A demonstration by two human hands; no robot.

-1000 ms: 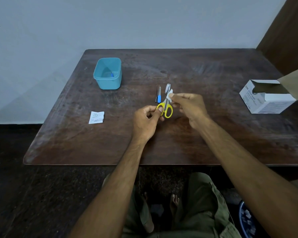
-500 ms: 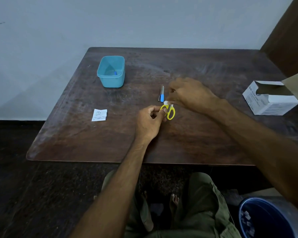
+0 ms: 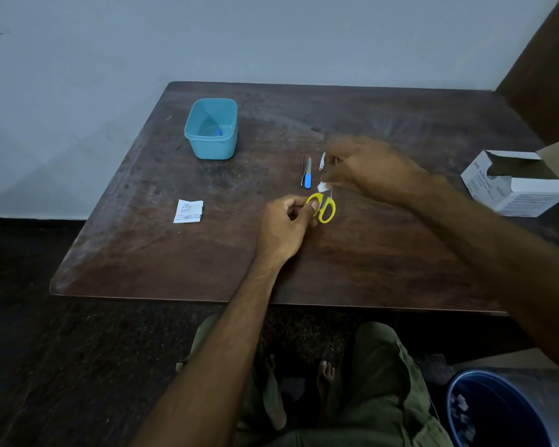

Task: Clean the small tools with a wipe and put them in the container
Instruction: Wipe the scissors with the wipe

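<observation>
blurred right hand (image 3: 373,171) hiding scissors (image 3: 324,208) blades, wipe (image 3: 323,186) pinched

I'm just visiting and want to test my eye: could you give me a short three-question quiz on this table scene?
1. True or false: the left hand holds the yellow scissors by a handle loop.
2. What does the right hand pinch? A) white wipe B) tweezers C) torn wrapper
3. Which thing stands farthest left on the table: the teal container or the white box?

Key: 1 true; 2 A; 3 the teal container.
</observation>
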